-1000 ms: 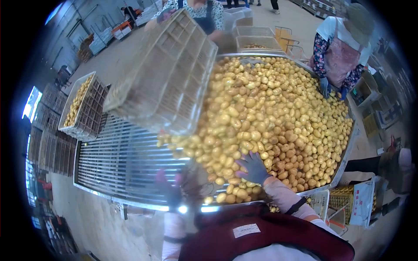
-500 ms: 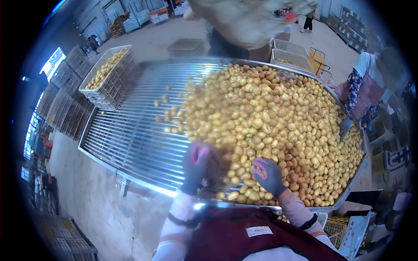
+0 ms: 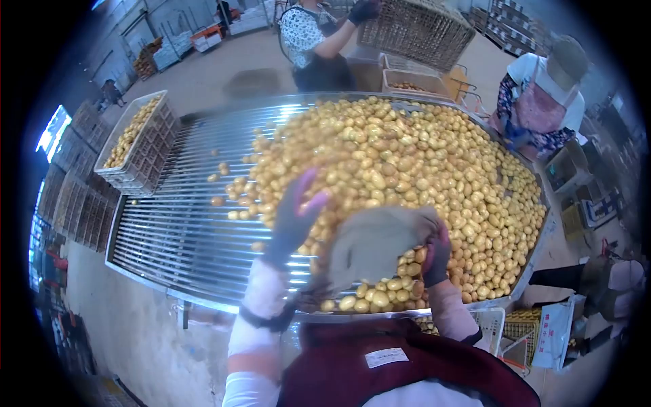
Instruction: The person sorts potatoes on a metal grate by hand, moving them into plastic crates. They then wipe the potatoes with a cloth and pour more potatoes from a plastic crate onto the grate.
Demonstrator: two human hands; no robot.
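Note:
My left hand (image 3: 296, 214), in a dark grey glove with pink-purple fingertips, is raised at the left edge of a heap of small yellow-brown potatoes (image 3: 420, 169), fingers apart and holding nothing. My right hand (image 3: 437, 254), gloved the same way, has its fingers wrapped round the right edge of a grey-brown cloth-like piece (image 3: 376, 244). That piece hangs blurred over the near potatoes, between my two hands. The heap lies on a slatted metal table (image 3: 183, 224), bare slats showing at its left.
A crate of potatoes (image 3: 139, 139) stands on the table's far left corner. Across the table a person (image 3: 305, 37) holds a brown crate (image 3: 420, 32). Another person (image 3: 542, 102) is at the right. Stacked crates (image 3: 81, 207) stand at the left.
The cloth-like piece now shows, with my right hand on it. My left hand is higher and its fingers have spread. The person opposite now holds a crate; the view has shifted.

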